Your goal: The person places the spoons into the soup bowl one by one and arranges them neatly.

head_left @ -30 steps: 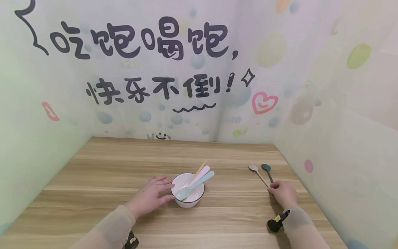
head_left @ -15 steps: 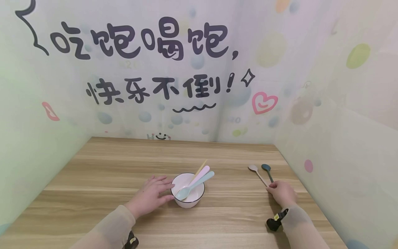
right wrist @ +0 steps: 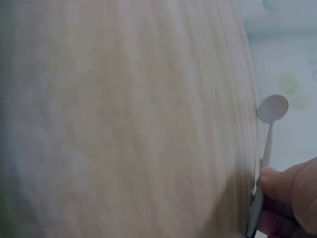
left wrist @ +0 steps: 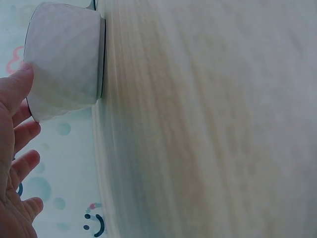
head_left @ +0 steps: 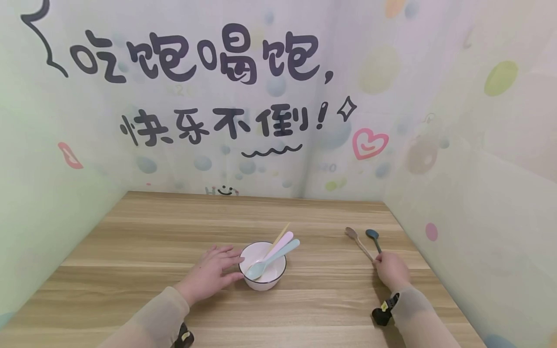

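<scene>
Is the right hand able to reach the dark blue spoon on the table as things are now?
Probably yes. The right hand pinches the beige spoon, and the dark blue spoon lies right beside it on the table, with nothing between.

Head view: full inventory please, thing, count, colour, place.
bowl: 1, white with dark rim, centre of table, near edge.
pastel spoons: 2, pink and light blue, leaning in the bowl, handles pointing up and right.
thin stick: 1, tan, in the bowl behind the spoons.
beige spoon: 1, right side of table, handle in the right hand's grip.
dark blue spoon: 1, just right of the beige one.
table: 1, light wood grain.
backdrop: pastel, black lettering, pink heart.
left hand: fingers straight against the bowl's left side.
right hand: pinching the beige spoon's handle.
</scene>
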Action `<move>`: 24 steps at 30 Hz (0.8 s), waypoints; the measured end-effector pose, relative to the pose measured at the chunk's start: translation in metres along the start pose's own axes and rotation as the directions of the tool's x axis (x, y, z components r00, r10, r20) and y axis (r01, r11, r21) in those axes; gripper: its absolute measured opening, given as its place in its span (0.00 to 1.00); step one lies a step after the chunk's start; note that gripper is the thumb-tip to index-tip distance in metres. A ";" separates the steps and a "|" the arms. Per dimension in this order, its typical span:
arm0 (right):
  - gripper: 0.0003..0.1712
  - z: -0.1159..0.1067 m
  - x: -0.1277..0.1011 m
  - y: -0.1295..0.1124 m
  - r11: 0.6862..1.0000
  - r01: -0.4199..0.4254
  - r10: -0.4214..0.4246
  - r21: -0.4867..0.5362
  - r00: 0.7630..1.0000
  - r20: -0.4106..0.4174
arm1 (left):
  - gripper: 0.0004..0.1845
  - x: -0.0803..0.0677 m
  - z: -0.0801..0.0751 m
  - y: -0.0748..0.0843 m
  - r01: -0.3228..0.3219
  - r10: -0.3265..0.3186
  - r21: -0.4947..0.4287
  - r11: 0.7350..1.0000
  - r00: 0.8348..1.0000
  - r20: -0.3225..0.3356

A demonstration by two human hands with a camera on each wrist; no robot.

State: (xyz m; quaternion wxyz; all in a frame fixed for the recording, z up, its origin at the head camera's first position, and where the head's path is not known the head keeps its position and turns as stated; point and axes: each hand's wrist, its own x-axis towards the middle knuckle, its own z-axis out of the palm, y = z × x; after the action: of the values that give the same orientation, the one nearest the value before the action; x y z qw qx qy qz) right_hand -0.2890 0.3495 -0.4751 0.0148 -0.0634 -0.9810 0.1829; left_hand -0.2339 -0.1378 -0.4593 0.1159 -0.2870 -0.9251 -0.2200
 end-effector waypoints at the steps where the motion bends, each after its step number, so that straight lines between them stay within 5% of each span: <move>1: 0.08 0.000 0.000 0.000 1.000 0.002 -0.002 0.019 1.000 0.004 | 0.24 0.000 0.000 0.000 0.000 0.000 0.000 1.000 1.000 -0.001; 24: 0.08 0.005 0.001 -0.003 0.991 0.045 -0.044 0.125 0.999 -0.010 | 0.24 0.000 0.000 0.001 0.008 -0.008 -0.011 1.000 1.000 0.006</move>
State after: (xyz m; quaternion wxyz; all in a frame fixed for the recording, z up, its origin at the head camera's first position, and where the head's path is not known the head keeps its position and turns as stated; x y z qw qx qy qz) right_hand -0.2902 0.3450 -0.4785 0.0264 -0.0414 -0.9687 0.2434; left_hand -0.2330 -0.1371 -0.4592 0.1104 -0.2848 -0.9253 -0.2247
